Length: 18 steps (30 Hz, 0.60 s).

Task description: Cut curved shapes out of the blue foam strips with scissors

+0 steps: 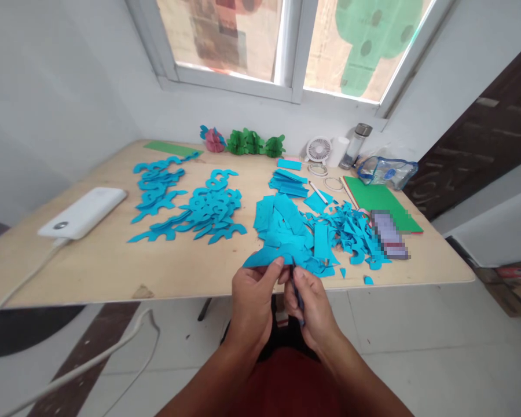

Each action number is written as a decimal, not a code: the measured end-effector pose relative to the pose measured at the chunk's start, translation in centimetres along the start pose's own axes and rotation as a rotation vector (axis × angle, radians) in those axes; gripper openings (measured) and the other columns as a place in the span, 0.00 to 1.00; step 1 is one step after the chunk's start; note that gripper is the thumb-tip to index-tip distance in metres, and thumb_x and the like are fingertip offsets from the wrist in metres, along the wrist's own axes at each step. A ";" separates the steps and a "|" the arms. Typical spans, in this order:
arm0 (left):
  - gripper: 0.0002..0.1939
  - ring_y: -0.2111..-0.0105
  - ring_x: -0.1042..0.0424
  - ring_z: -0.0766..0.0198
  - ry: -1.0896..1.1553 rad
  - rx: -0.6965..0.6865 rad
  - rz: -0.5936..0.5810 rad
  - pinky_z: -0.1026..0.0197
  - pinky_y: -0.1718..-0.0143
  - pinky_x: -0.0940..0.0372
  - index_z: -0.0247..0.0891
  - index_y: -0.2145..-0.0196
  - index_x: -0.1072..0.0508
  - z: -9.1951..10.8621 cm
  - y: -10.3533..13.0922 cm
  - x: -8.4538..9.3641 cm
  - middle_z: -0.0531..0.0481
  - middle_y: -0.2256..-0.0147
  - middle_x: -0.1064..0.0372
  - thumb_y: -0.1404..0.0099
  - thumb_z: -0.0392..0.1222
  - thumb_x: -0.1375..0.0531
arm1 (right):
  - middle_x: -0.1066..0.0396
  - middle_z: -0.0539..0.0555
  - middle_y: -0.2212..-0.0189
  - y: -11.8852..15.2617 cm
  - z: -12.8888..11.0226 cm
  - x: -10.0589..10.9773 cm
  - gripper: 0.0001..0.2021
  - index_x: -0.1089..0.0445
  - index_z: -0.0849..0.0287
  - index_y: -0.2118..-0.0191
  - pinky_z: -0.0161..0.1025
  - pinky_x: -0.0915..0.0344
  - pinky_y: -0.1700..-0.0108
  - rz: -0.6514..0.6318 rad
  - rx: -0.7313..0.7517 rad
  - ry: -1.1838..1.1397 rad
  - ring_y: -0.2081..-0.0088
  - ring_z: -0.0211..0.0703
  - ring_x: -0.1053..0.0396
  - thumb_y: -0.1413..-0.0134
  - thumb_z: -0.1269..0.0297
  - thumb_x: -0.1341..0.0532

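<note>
My left hand (255, 289) pinches a piece of blue paper (263, 255) above the table's front edge. In my right hand (315, 301) is a pair of dark scissors (297, 289), its blades at the paper's right end; most of the handle is hidden by my fingers. Just beyond my hands lies a heap of blue paper pieces (282, 220), with small blue scraps (347, 229) to its right. On the left are piles of curved blue cut-outs (215, 202) and more wavy cut-outs (158, 182).
A white power bank (84, 211) with a cable lies at the left. Green paper sheets (382, 200) and a blurred phone (389, 234) are on the right. Along the back stand green paper shapes (245, 142), a small fan (319, 149) and a bottle (355, 147). A white pen (318, 192) lies mid-table.
</note>
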<state>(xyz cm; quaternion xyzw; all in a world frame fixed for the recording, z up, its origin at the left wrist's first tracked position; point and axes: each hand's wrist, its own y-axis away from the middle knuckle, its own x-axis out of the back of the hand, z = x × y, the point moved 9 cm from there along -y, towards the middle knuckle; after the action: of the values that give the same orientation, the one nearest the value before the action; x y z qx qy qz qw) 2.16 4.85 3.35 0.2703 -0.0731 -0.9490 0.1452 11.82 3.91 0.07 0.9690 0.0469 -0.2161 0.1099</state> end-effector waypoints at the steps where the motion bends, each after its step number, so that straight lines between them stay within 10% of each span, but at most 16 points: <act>1: 0.09 0.78 0.37 0.68 0.001 -0.002 -0.004 0.64 0.72 0.37 0.37 0.81 0.32 0.0 0.1 0.0 0.57 0.81 0.36 0.51 0.37 0.34 | 0.46 0.41 0.88 0.1 -0.1 0.0 0.18 0.35 0.59 0.72 0.30 0.64 0.85 -0.005 0.003 -0.006 0.87 0.29 0.56 0.46 0.48 0.40; 18: 0.08 0.76 0.34 0.68 0.072 -0.023 -0.019 0.64 0.70 0.35 0.37 0.80 0.30 0.7 1.9 -0.4 0.56 0.79 0.33 0.52 0.35 0.33 | 0.46 0.41 0.89 1.5 -0.8 0.0 0.17 0.33 0.61 0.73 0.29 0.64 0.86 -0.012 0.044 0.006 0.88 0.27 0.56 0.44 0.51 0.40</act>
<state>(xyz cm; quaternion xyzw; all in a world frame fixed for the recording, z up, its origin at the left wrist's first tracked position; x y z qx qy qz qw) 2.55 3.24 4.54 0.3030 -0.0543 -0.9408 0.1420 12.31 2.60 1.06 0.9715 0.0482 -0.2150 0.0872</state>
